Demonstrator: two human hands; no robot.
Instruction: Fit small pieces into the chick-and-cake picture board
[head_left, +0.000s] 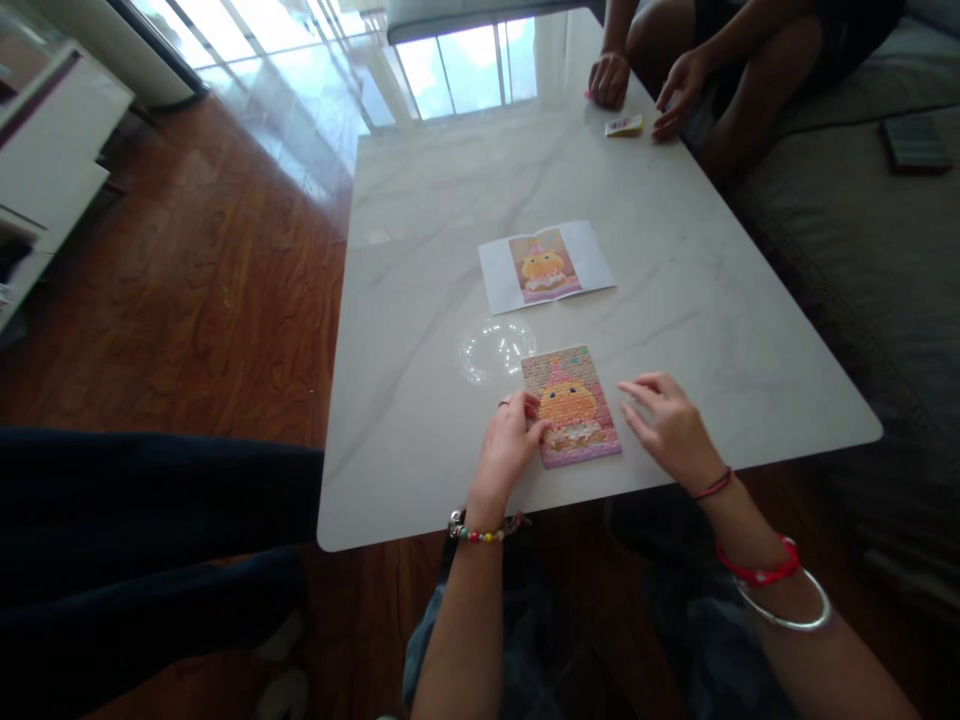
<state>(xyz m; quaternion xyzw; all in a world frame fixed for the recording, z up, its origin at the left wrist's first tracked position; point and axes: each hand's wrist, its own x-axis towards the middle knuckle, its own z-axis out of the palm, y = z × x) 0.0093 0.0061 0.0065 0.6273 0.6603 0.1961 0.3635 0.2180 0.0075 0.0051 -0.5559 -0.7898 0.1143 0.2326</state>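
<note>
A small jigsaw puzzle [571,404] showing a yellow chick with a pink hat lies flat on the white marble table [420,400] near its front edge. My left hand [508,446] rests at the puzzle's left edge, fingers bent and fingertips pressing on its lower left part. My right hand [667,420] lies just right of the puzzle, fingers spread and slightly curled, fingertips close to the right edge; nothing shows in it. A printed reference sheet [546,265] with the same chick picture lies farther back on the table.
A clear plastic bag [495,348] lies just left behind the puzzle. Another person sits on the grey sofa [862,240] at the far end, both hands [645,85] on the table by a small card [624,125]. Wooden floor lies to the left.
</note>
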